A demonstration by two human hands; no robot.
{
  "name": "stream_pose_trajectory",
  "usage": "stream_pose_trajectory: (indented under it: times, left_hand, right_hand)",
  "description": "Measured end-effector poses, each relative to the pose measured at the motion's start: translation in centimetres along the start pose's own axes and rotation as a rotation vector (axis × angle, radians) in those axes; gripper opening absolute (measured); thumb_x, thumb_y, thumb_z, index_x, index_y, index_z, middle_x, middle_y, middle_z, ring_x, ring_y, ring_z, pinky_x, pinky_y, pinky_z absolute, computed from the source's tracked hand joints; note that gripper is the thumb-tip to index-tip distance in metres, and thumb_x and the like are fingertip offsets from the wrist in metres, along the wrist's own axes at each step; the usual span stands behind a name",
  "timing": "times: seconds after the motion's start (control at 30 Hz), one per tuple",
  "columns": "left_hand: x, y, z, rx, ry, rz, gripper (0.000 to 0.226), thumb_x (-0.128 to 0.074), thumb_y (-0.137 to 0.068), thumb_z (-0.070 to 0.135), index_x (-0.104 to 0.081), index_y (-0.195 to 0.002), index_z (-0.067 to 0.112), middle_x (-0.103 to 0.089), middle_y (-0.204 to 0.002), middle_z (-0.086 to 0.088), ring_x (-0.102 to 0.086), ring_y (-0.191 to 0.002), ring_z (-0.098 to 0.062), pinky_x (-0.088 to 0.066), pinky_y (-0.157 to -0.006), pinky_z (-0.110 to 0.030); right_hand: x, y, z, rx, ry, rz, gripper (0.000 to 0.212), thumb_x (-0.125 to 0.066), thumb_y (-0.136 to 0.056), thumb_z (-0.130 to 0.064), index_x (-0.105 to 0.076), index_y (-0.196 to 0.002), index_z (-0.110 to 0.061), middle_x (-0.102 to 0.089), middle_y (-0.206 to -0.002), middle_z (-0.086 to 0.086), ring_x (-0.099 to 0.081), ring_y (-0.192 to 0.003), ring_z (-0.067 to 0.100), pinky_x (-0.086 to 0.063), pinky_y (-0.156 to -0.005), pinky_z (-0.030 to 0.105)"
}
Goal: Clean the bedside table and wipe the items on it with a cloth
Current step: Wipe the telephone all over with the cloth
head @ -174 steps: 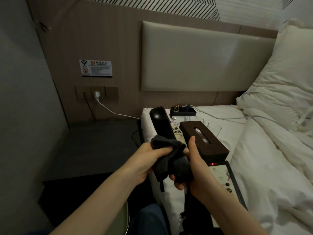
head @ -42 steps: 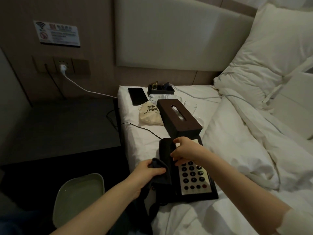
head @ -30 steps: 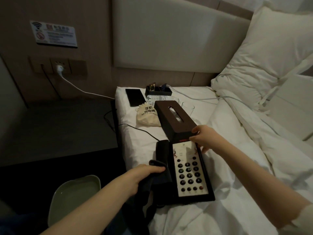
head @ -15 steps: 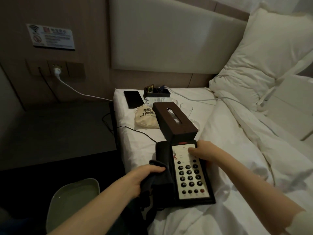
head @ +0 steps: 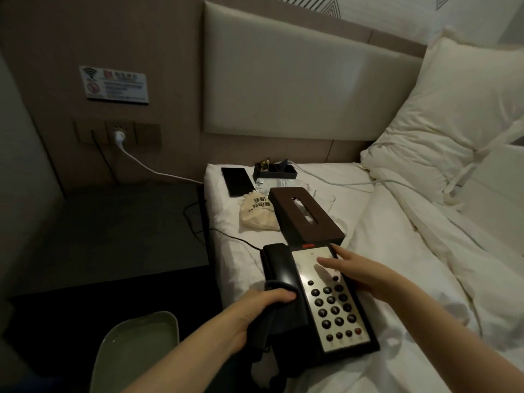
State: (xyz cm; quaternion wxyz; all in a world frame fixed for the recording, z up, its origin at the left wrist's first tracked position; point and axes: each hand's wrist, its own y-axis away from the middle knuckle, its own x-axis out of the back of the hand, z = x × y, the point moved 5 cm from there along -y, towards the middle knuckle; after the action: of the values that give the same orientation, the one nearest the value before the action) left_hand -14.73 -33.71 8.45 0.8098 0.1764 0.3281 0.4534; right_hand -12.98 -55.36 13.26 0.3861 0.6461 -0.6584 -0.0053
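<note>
Nearest, one pale green basin (head: 136, 347) is seen low on the left. Just beyond it the dark cloth (head: 272, 321) is gripped in the curled fingers of the left hand (head: 255, 310), pressed against the near end of the handset (head: 280, 273). One black telephone (head: 326, 302) is laid on the white bed sheet (head: 232, 251), its long axis running away and slightly leftward, the handset along its left edge. The right hand (head: 360, 273) is held with fingers straight and relaxed, resting over the upper keypad panel, gripping nothing. The keypad therefore lies immediately right of the cloth, and the left hand is judged nearer for wiping it. Farther on are counted one brown tissue box (head: 306, 219), one drawstring pouch (head: 258, 214), one glass (head: 324, 199), one plastic bottle (head: 278, 183), one dark phone (head: 236, 181) and one small tray (head: 275, 170). The dark tabletop (head: 107, 231) stands to the left
</note>
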Motion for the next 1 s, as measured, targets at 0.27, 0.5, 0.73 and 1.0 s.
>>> stream_pose_trajectory:
  times: [0.27,0.5,0.73,1.0]
  left_hand:
    - [2.0,4.1,5.4,-0.294,-0.113,0.074,0.018,-0.074,-0.079,0.021,-0.074,-0.096,0.013,-0.076,-0.089,-0.008,-0.073,-0.079,-0.020,-0.056,-0.061,-0.023]
    - [4.9,7.0,9.7,-0.401,-0.146,0.202,0.017,-0.076,-0.077,0.023,-0.076,-0.086,0.009,-0.075,-0.083,-0.011,-0.073,-0.073,-0.020,-0.054,-0.055,-0.022]
    - [7.6,8.7,10.9,-0.408,-0.086,0.238,0.030,-0.076,-0.073,0.030,-0.075,-0.092,0.007,-0.075,-0.088,-0.013,-0.073,-0.079,-0.024,-0.056,-0.062,-0.027]
    - [8.3,10.2,11.8,-0.362,0.253,0.166,0.046,-0.081,-0.056,0.031,-0.077,-0.096,0.009,-0.073,-0.100,-0.019,-0.071,-0.088,-0.032,-0.058,-0.077,-0.040]
  right_hand:
    - [-2.6,0.7,-7.5,0.229,-0.098,0.100,0.145,-0.084,-0.044,-0.069,0.012,-0.150,-0.043,-0.035,-0.153,0.003,-0.041,-0.134,0.025,-0.033,-0.112,0.046]
    - [-5.6,1.8,-12.0,0.355,0.006,0.216,0.146,-0.080,-0.036,-0.076,0.019,-0.141,-0.057,0.001,-0.159,0.008,-0.017,-0.143,0.036,-0.024,-0.114,0.052]
    - [-7.1,2.5,-14.0,0.551,-0.024,0.164,0.130,-0.082,-0.043,-0.069,0.001,-0.143,-0.060,-0.003,-0.160,-0.011,-0.020,-0.145,0.023,-0.028,-0.115,0.047]
    - [-6.5,6.2,-17.6,0.818,0.266,0.157,0.103,-0.081,-0.066,-0.053,-0.008,-0.136,-0.072,0.017,-0.156,-0.027,-0.003,-0.148,0.014,-0.021,-0.114,0.040]
